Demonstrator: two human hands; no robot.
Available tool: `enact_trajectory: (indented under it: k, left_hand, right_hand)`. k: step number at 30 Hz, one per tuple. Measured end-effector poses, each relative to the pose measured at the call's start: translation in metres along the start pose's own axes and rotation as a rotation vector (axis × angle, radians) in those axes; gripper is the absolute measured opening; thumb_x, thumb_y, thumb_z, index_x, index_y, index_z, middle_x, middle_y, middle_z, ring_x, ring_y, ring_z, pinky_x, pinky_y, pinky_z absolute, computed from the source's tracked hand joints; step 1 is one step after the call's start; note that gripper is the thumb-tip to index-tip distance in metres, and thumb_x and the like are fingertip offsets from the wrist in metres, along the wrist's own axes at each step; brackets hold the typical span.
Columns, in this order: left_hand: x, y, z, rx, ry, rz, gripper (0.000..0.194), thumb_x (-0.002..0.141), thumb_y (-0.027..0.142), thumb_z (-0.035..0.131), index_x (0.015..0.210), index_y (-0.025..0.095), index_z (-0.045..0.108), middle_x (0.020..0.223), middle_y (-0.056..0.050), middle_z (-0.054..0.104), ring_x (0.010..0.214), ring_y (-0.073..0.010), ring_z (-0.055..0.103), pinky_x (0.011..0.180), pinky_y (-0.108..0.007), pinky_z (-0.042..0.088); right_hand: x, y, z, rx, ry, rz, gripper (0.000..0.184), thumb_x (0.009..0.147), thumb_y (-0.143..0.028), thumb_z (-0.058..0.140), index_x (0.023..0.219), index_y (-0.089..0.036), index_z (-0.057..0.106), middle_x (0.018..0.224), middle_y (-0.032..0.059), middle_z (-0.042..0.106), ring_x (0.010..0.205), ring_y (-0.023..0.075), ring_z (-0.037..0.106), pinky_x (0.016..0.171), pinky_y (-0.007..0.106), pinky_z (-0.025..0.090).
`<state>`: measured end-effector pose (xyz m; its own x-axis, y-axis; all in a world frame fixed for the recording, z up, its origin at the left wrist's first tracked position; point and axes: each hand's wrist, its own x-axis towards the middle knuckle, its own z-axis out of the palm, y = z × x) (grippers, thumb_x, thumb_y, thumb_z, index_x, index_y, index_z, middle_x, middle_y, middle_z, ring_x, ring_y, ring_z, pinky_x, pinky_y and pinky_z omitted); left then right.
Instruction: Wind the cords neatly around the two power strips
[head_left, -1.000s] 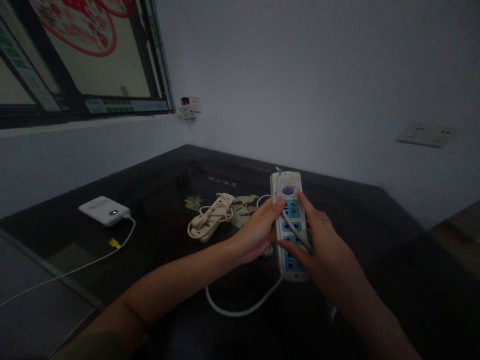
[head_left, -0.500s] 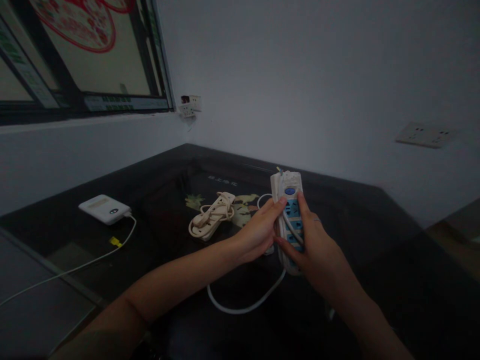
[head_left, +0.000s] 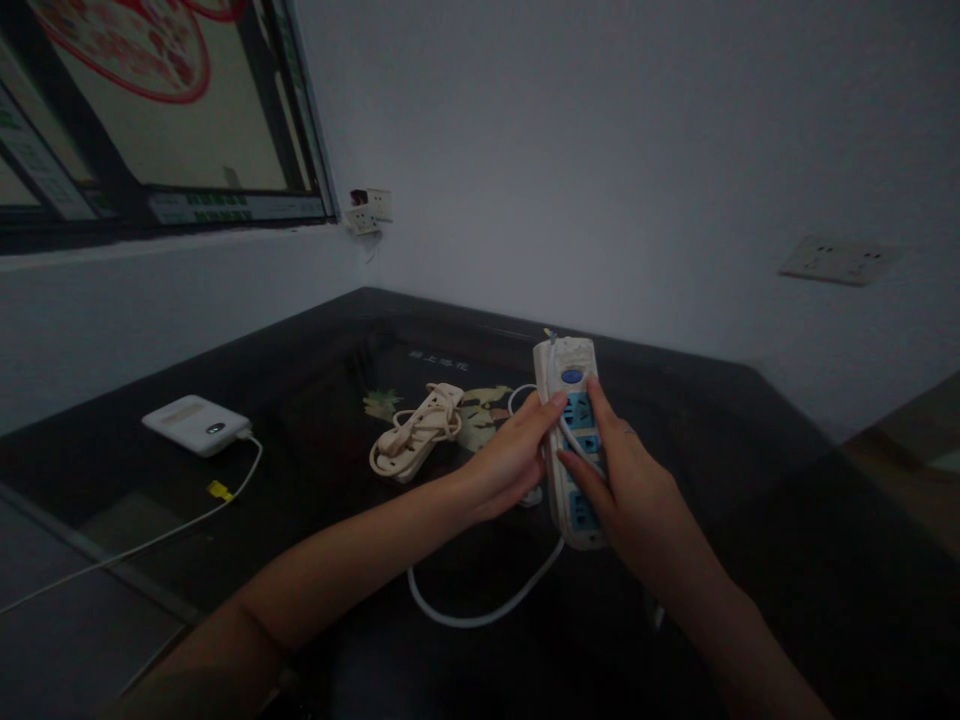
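Observation:
A white power strip point(head_left: 568, 375) with blue sockets and a blue button is held tilted above the dark table point(head_left: 750, 470). My left hand point(head_left: 510, 460) grips its left edge, thumb at the upper side. My right hand point(head_left: 626, 490) wraps its right side and front, fingers pressing the white cord against the sockets. The strip's white cord point(head_left: 480, 612) loops down below my hands onto the table.
A cream power strip point(head_left: 414, 432) bundled in its own cord lies left of my hands. A white power bank point(head_left: 196, 424) with a cable sits at the far left. Wall sockets point(head_left: 829, 259) are on the right wall, another socket point(head_left: 366, 210) in the corner under the window.
My right hand slid up the strip's face with the cord and now covers more sockets. The view shifted slightly; the strip stays held in both hands.

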<state>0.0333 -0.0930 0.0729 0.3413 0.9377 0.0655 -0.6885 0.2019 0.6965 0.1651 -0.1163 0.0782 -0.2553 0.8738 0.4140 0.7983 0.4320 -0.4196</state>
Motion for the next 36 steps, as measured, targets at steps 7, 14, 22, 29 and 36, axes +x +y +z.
enact_trajectory:
  k: [7,14,22,29,36]
  left_hand:
    - [-0.009,0.015,0.002,0.225,-0.185,-0.131,0.056,0.070,0.021,0.079,0.119,0.021,0.053,0.115,-0.009,0.064,0.111,-0.0253,0.059,0.088,-0.033,0.046]
    - [-0.007,0.003,-0.001,0.302,-0.278,-0.182,0.064,0.075,0.023,0.075,0.131,0.028,0.042,0.121,-0.010,0.061,0.101,-0.0245,0.065,0.076,-0.031,0.051]
    - [0.000,-0.006,-0.009,0.611,-0.238,0.006,0.053,0.084,0.030,0.065,0.128,0.021,0.037,0.127,-0.013,0.057,0.121,-0.0283,0.053,0.096,-0.041,0.045]
    - [-0.002,-0.004,-0.010,0.798,-0.210,0.034,0.048,0.089,0.034,0.056,0.129,0.021,0.032,0.120,-0.012,0.060,0.108,-0.0257,0.060,0.088,-0.039,0.049]
    - [-0.003,0.002,-0.006,0.892,-0.218,0.164,0.042,0.089,0.036,0.056,0.126,0.021,0.041,0.122,-0.009,0.057,0.112,-0.0240,0.055,0.096,-0.037,0.044]
  right_hand:
    - [0.001,0.003,-0.008,0.132,0.113,-0.026,0.061,0.095,-0.033,0.034,0.152,-0.024,0.013,0.115,0.0159,0.056,0.092,0.0271,0.064,0.073,0.042,0.054]
    - [0.005,0.007,-0.017,0.071,0.177,-0.034,0.054,0.096,-0.027,0.033,0.150,-0.027,0.025,0.110,0.0139,0.058,0.086,0.0237,0.065,0.069,0.038,0.055]
    - [-0.006,0.004,-0.048,-0.038,0.303,-0.099,0.038,0.094,-0.022,0.040,0.127,-0.015,0.056,0.101,0.0118,0.070,0.084,0.0215,0.068,0.071,0.034,0.055]
    - [-0.009,0.004,-0.056,-0.064,0.380,-0.116,0.030,0.092,-0.017,0.046,0.117,-0.013,0.063,0.089,0.0075,0.075,0.069,0.0173,0.070,0.056,0.027,0.052]
    - [-0.011,0.001,-0.069,-0.124,0.597,-0.175,0.021,0.090,-0.016,0.053,0.103,-0.011,0.069,0.091,0.0078,0.076,0.075,0.0151,0.071,0.067,0.023,0.054]
